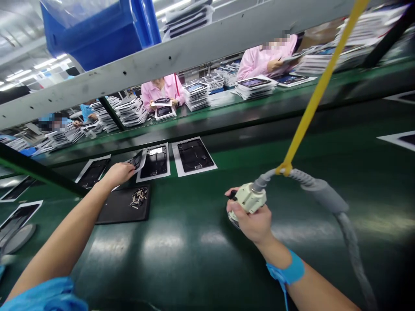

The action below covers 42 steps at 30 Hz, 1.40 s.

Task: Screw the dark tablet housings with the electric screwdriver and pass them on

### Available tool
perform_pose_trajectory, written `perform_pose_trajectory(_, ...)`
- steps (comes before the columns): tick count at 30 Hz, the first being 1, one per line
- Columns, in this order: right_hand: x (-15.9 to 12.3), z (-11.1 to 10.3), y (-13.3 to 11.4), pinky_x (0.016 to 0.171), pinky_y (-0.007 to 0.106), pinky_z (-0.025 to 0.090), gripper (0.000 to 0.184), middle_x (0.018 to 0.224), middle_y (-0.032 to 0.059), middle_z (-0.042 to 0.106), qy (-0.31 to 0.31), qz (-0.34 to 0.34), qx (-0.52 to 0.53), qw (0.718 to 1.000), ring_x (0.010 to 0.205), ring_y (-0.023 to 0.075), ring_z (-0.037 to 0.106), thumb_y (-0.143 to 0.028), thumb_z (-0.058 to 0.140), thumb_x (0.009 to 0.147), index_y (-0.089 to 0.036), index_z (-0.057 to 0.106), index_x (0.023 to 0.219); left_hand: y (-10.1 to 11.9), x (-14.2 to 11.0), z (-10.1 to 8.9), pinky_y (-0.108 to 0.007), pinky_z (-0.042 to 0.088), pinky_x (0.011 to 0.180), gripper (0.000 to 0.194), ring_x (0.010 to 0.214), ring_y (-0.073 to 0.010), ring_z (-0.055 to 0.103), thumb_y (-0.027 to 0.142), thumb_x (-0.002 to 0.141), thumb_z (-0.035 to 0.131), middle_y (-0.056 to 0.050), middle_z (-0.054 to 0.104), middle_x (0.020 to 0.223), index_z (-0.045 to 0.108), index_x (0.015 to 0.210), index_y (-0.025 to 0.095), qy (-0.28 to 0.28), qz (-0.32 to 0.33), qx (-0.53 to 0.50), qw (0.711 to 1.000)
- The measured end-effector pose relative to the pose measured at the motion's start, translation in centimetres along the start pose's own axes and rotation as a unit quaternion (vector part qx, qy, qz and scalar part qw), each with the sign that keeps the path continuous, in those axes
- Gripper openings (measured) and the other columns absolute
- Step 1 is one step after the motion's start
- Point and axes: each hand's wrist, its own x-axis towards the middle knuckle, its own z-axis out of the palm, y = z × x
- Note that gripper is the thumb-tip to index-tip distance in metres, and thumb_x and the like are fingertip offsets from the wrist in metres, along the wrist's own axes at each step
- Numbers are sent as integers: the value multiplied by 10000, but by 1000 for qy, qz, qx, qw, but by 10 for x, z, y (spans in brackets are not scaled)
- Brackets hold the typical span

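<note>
Green workbench [194, 255], right hand [254, 222] hiding corded screwdriver [249, 198], left hand [118, 173] near tablet [154, 163]

- Right hand [251, 220] grips a cream-coloured hose-fed hand tool [248, 198], a round disc showing at its underside.
- Grey ribbed hose [319, 185] runs from the tool, tied up by a yellow strap [285, 169].
- Left hand [118, 174] pinches a small black part [136, 160] at the fingertips, over a face-down black tablet casing [155, 166] on a white sheet [142, 170].

Nothing can be read anywhere. The white electric screwdriver [248, 198] at lower right and the tablet screens [164, 111] at upper centre show no legible marking.
</note>
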Motion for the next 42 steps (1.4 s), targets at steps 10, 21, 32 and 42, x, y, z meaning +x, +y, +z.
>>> perform_pose_trajectory(10,5,3,-5,581,300,580,190,671,-2,699,19,-28,-1,999,540,163,654,-362,716,867,-193,686,947,215,-150,-15,-371,594,742,198,817,-250,722,100,927,546,-117,724,930,710,956,206,-49,337,12,940)
perform_pose_trajectory(21,4,2,1,764,388,624,222,903,69,779,32,-35,-22,999,759,222,738,-413,719,867,-205,695,941,297,-221,86,-334,549,361,210,542,-218,684,192,954,526,-140,615,700,711,867,238,-28,538,-73,839)
perform_pose_trajectory(32,1,1,3,762,400,627,247,913,90,778,34,-36,-35,998,795,246,745,-446,739,867,-200,719,859,201,-177,64,-345,616,801,215,949,-230,755,380,992,546,-61,768,1049,711,1097,291,-115,313,-186,924)
perform_pose_trajectory(42,3,0,3,766,380,619,182,916,70,774,33,-60,-33,997,798,233,741,-381,744,860,-212,703,805,27,-107,86,-303,526,883,247,1061,-262,731,259,991,507,-91,788,1125,734,1075,212,-44,-177,-55,982)
